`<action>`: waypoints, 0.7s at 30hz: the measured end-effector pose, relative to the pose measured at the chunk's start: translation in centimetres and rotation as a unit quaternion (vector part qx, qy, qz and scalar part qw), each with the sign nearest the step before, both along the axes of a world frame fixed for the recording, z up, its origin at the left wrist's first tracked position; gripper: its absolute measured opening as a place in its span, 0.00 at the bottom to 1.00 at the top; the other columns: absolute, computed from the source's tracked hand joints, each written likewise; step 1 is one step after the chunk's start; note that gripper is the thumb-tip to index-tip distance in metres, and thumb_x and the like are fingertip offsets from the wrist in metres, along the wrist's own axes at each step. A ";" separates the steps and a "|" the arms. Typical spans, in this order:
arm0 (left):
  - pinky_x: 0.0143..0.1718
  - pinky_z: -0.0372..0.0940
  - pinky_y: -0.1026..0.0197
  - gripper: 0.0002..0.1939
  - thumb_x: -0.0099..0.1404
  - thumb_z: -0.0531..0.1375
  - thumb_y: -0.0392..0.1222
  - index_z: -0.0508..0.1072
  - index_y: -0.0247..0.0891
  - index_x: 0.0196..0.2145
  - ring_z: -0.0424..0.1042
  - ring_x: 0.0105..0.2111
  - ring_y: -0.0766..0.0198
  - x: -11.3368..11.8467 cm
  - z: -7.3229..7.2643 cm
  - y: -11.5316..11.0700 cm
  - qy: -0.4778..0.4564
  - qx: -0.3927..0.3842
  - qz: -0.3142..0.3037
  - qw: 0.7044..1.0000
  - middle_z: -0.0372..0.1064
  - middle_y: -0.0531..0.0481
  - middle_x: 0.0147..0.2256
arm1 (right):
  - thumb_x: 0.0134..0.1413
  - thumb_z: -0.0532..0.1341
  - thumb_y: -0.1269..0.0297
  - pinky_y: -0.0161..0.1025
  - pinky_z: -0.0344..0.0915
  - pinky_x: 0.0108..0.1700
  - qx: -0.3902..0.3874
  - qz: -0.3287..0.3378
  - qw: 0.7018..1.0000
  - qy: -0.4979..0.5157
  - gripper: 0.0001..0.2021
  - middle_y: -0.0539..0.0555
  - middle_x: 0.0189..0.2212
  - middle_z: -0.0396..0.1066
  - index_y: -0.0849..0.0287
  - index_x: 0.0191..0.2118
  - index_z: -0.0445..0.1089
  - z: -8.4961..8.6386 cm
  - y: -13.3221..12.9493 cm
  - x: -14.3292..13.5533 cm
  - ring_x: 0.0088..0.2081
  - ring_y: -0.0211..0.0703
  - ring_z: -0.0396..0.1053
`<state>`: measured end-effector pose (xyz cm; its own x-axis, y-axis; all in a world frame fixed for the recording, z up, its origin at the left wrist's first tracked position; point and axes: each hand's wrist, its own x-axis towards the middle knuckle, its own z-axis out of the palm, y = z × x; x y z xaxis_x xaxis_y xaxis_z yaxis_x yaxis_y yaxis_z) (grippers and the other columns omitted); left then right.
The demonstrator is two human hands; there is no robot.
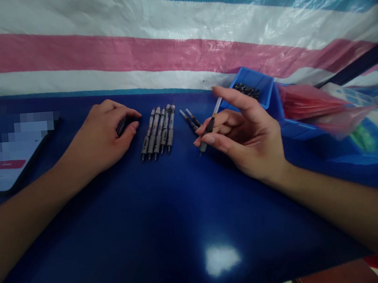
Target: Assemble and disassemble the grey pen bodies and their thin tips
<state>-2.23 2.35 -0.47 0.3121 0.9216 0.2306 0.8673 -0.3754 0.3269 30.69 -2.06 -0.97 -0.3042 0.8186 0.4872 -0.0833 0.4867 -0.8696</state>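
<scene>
My right hand (253,132) pinches a partly built pen (211,125) between thumb and fingers. Its dark grip points down toward the table, and a clear refill tube sticks up by the index finger. Two similar pen pieces (190,117) with bare refills lie just left of that hand, partly behind its fingertips. My left hand (104,136) rests on the table, thumb and fingers curled around something dark that I cannot make out. Between the hands, several whole pens (157,133) with clear barrels and grey grips lie side by side, tips toward me.
A blue bin (262,84) of small dark parts stands behind my right hand. Right of it, another blue bin (301,127) holds red plastic packets (305,101). At far left lies a partly blurred tablet-like screen (4,178). A striped sheet (105,48) hangs behind the blue table (133,231).
</scene>
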 end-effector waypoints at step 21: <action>0.66 0.71 0.34 0.22 0.82 0.56 0.57 0.81 0.45 0.61 0.72 0.63 0.37 0.1 0.1 -0.2 -0.015 0.005 -0.006 1.000 0.74 0.41 0.58 | 0.54 0.83 0.78 0.41 0.83 0.51 0.038 0.008 0.999 -0.001 0.43 0.47 0.40 0.79 0.39 0.72 0.77 -0.5 0.3 0.0 0.43 0.43 0.82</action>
<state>-2.11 2.13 -0.40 0.3150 0.9156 0.2497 0.8527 -0.3886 0.3491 30.73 -1.81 -1.43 -0.3185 0.7737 0.5477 -0.0897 0.5506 -0.8299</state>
